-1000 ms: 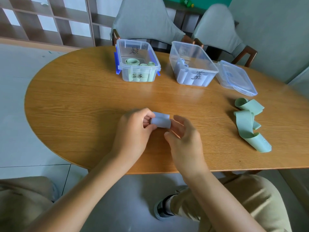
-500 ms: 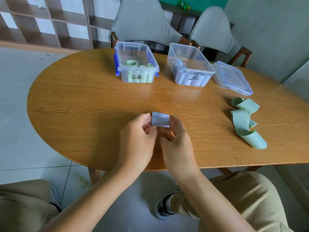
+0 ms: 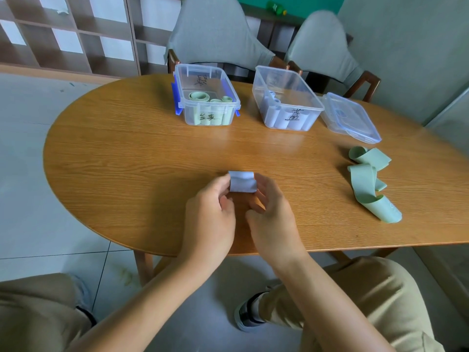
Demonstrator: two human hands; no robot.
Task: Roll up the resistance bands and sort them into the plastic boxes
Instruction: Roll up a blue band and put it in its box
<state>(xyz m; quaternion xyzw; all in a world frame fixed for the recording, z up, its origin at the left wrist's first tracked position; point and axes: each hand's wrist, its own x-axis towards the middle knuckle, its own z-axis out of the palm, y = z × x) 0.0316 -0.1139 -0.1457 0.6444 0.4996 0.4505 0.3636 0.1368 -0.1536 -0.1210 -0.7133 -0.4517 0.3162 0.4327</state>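
Handwritten black characters are seen on the front wall of the left plastic box (image 3: 206, 102), over the green rolls inside it; two characters are made out, but they cannot be read with certainty. A further black scrawl is seen through the box on its far wall, and it is not legible. On the front wall of the right plastic box (image 3: 286, 102), two handwritten black characters are stacked and underlined; they too are too blurred to be read. A faint raised mark is seen on the loose green band (image 3: 368, 184) near its lower end, and nothing can be read from it.
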